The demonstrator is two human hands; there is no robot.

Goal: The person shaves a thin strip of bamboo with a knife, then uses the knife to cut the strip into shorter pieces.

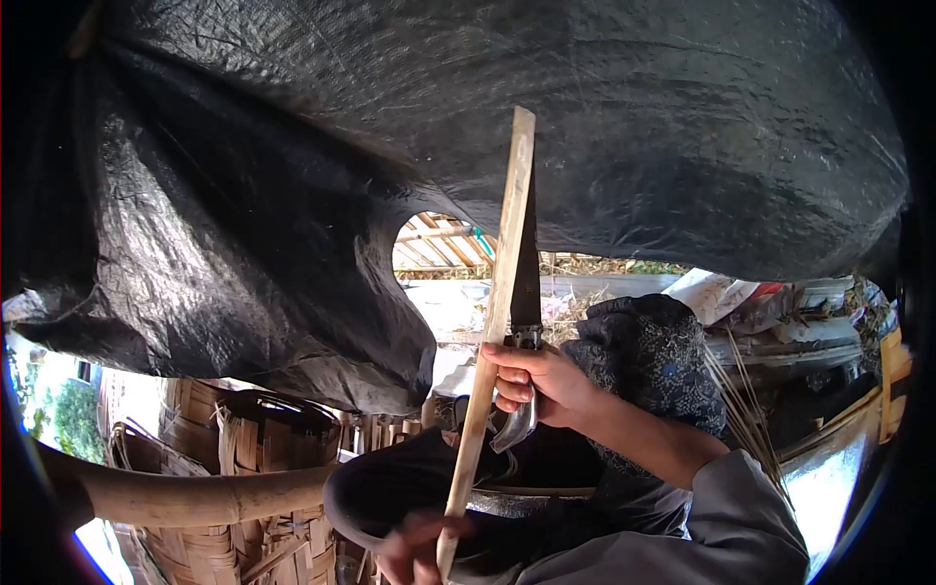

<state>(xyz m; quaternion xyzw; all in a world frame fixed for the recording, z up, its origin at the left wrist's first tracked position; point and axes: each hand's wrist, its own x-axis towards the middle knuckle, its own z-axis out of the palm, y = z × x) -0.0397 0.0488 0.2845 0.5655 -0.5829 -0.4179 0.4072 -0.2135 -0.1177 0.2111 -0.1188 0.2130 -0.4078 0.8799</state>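
Note:
A long, pale bamboo strip (pixel 502 263) stands nearly upright in front of me, leaning slightly to the right at its top. My left hand (pixel 414 551), partly blurred, is closed around its lower end near the bottom edge of the view. My right hand (pixel 546 380) grips the handle of a handsaw (pixel 526 283), whose dark, tapering blade points up just behind and beside the strip. The right thumb tip reaches the strip at about its middle. The strip hides part of the blade's left side.
Black plastic sheeting (pixel 682 127) hangs low across the top and left. Woven bamboo baskets (pixel 278 439) stand at the lower left behind a thick bamboo pole (pixel 214 497). Dark patterned cloth (pixel 653 370) covers something beside my right forearm. Thin sticks (pixel 746 400) and sacks (pixel 809 336) lie at the right.

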